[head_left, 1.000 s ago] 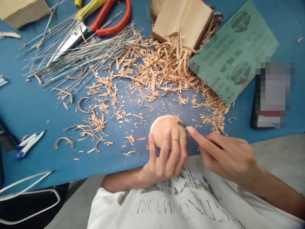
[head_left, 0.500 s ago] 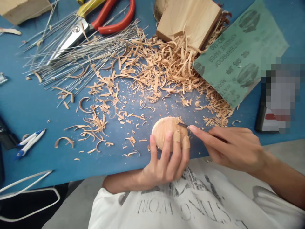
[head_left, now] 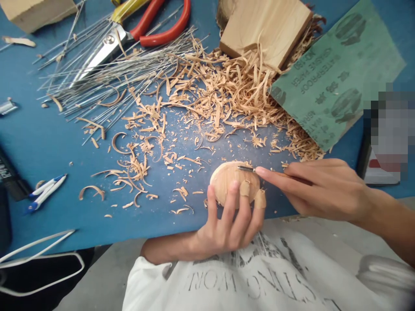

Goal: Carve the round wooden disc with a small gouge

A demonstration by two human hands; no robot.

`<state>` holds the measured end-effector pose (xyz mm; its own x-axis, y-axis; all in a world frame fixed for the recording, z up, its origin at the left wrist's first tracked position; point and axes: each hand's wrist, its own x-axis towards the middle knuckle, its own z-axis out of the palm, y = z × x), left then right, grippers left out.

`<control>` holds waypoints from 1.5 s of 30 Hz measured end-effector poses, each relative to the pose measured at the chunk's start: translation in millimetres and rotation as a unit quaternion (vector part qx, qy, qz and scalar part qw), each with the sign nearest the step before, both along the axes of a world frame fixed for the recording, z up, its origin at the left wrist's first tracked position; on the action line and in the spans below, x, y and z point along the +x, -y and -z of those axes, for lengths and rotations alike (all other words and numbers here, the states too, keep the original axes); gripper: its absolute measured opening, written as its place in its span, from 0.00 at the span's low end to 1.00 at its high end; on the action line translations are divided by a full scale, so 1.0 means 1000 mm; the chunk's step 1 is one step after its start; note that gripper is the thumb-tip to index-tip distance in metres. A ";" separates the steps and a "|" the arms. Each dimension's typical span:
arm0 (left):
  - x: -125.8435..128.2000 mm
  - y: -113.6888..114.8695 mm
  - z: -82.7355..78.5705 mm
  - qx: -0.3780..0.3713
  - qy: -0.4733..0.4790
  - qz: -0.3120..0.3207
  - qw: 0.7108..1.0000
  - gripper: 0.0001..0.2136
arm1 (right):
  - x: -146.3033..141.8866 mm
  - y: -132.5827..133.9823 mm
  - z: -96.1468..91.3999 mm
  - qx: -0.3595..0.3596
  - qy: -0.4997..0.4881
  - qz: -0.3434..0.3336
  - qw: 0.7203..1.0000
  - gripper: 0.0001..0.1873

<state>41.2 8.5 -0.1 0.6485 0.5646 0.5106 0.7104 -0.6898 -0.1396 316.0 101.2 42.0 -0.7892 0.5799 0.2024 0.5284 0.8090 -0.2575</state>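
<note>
My left hand [head_left: 231,224] grips a rounded piece of wood [head_left: 223,179] near the table's front edge, with several fingers laid over its face. Tan bandages wrap two of those fingertips. In my right hand [head_left: 324,190] is a carving tool [head_left: 248,169] with a thin metal blade, my index finger stretched along it. The blade's tip lies on the upper part of the wood's face. Most of the handle is hidden by my fingers. Small shavings and crumbs of wood lie around the piece.
Curled wood shavings [head_left: 223,95] heap up beyond my hands, against a wooden block [head_left: 262,30]. Green sandpaper [head_left: 340,77] lies right of them. Red-handled scissors [head_left: 103,52] rest on thin metal wires [head_left: 129,73] at back left. Pens [head_left: 47,193] and a black marker [head_left: 13,175] lie left.
The blade has shifted a little left across the wood's upper face, and my right hand has turned slightly. The left hand keeps its hold. The whole view has slid slightly.
</note>
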 end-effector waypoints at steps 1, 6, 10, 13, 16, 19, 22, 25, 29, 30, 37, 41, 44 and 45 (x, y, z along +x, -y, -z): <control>0.000 0.000 0.000 -0.004 0.002 0.000 1.000 0.21 | 0.000 -0.002 -0.001 0.001 0.008 0.000 1.000 0.27; 0.002 0.004 0.001 -0.022 0.006 -0.012 1.000 0.21 | 0.007 0.002 -0.008 -0.009 0.015 -0.019 1.000 0.34; 0.003 0.008 -0.006 -0.069 0.018 -0.029 0.997 0.21 | 0.008 0.016 -0.011 0.055 0.011 0.067 0.996 0.40; 0.003 0.009 -0.012 -0.123 0.108 -0.059 0.985 0.27 | 0.003 0.024 -0.008 0.064 -0.004 0.094 0.993 0.37; 0.004 0.005 -0.015 -0.130 0.187 -0.149 0.962 0.41 | -0.003 0.025 -0.001 0.056 -0.022 0.061 0.996 0.32; 0.007 -0.001 -0.015 -0.143 0.205 -0.192 0.949 0.49 | -0.001 0.020 0.005 0.107 0.002 0.064 0.992 0.28; 0.007 -0.007 -0.017 -0.158 0.221 -0.188 0.944 0.48 | 0.005 0.017 0.008 0.167 0.008 0.121 0.979 0.26; -0.001 -0.015 -0.028 -0.122 0.213 -0.165 0.955 0.47 | 0.006 0.024 0.011 0.179 -0.003 0.142 0.974 0.29; -0.021 -0.033 -0.050 -0.017 0.072 -0.065 0.995 0.44 | 0.000 0.040 0.019 0.174 -0.019 0.159 0.972 0.33; -0.027 -0.038 -0.054 -0.015 0.018 -0.021 1.000 0.41 | -0.001 0.043 0.021 0.175 -0.024 0.163 0.971 0.33; -0.061 -0.080 -0.061 -0.021 -0.028 0.025 0.999 0.42 | -0.006 0.060 0.030 0.175 -0.041 0.202 0.963 0.26; -0.079 -0.079 -0.066 -0.010 0.075 -0.035 0.996 0.53 | -0.010 0.068 0.033 0.178 -0.052 0.230 0.955 0.23; -0.082 -0.063 -0.066 -0.082 0.188 -0.082 0.975 0.58 | -0.014 0.068 0.034 0.173 -0.058 0.250 0.951 0.23; -0.080 -0.056 -0.064 -0.100 0.211 -0.086 0.969 0.58 | -0.015 0.067 0.035 0.171 -0.062 0.256 0.950 0.23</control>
